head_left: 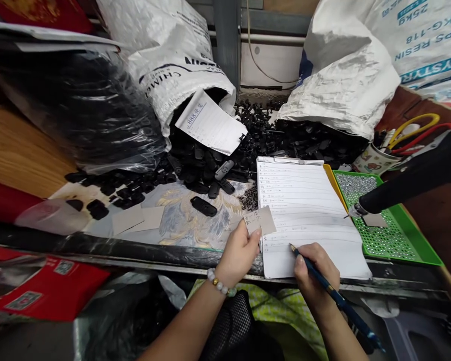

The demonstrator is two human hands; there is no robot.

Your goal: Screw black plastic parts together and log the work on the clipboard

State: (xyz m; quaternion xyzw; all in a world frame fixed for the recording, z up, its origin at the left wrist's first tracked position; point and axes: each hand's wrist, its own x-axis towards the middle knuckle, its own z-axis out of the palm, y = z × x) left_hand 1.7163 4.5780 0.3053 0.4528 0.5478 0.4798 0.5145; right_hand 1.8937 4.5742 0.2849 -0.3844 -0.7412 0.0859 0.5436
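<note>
Cardboard slip (pixel 260 221) was pinched by the left hand (pixel 239 250) beside the lined sheet (pixel 304 210), readable for copying; the right hand (pixel 315 273) gripped a blue pen (pixel 336 297), tip on paper.

1 head-worn view, looking forward and down, close over the notebook (pixel 308 210), table's near edge in frame

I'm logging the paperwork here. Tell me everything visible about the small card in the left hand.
The small card is a grey-beige rectangle, seemingly thin cardboard, with handwritten marks too small to read. The left hand pinches its lower left corner, holding it tilted over the left edge of the lined sheet.
</note>
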